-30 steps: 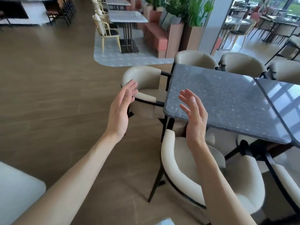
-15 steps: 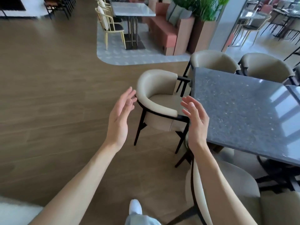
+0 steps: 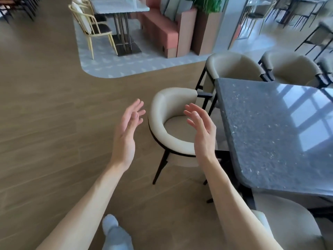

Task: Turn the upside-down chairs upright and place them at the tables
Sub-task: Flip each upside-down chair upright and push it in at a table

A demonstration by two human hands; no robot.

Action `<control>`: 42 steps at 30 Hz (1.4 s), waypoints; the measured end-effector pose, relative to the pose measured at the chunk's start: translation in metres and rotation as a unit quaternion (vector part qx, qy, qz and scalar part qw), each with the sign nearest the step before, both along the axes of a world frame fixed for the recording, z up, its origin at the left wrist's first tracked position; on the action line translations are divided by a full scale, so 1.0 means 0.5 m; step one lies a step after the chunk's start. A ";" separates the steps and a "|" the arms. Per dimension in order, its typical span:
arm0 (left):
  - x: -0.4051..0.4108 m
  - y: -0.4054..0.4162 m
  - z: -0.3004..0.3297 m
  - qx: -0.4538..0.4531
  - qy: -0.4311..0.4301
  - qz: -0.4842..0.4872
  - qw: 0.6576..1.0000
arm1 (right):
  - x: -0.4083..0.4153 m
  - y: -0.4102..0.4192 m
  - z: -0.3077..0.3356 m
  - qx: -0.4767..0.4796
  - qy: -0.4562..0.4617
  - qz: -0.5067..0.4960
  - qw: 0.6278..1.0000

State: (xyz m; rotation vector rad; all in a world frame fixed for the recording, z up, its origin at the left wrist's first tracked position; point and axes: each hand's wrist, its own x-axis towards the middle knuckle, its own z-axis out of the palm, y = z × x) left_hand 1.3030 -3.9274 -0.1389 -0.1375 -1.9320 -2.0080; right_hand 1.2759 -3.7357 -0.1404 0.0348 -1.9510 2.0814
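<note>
A beige round-backed chair (image 3: 162,112) with black legs stands upright at the end of the dark speckled table (image 3: 270,134). My left hand (image 3: 127,134) is raised just left of the chair's back, fingers spread, holding nothing. My right hand (image 3: 201,130) hovers over the chair's seat, palm facing left, fingers apart and empty. Neither hand touches the chair. Another beige chair (image 3: 288,221) sits at the table's near side by my right forearm. Two more beige chairs (image 3: 232,65) stand upright along the far side.
Wooden floor spreads to the left. A grey patterned floor area (image 3: 126,65) at the back holds a white table, yellow-framed chairs (image 3: 90,27) and a pink bench (image 3: 160,31) with planters. My foot (image 3: 111,224) shows at the bottom. More tables stand far right.
The view has swung left and closer, so the end chair now sits between my hands. Both hands stay raised and empty. My foot has stepped forward into view.
</note>
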 end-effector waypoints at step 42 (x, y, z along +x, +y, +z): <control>-2.209 -0.285 0.100 0.060 0.061 -0.309 0.947 | -1.885 -0.304 0.120 0.013 0.097 -0.337 0.936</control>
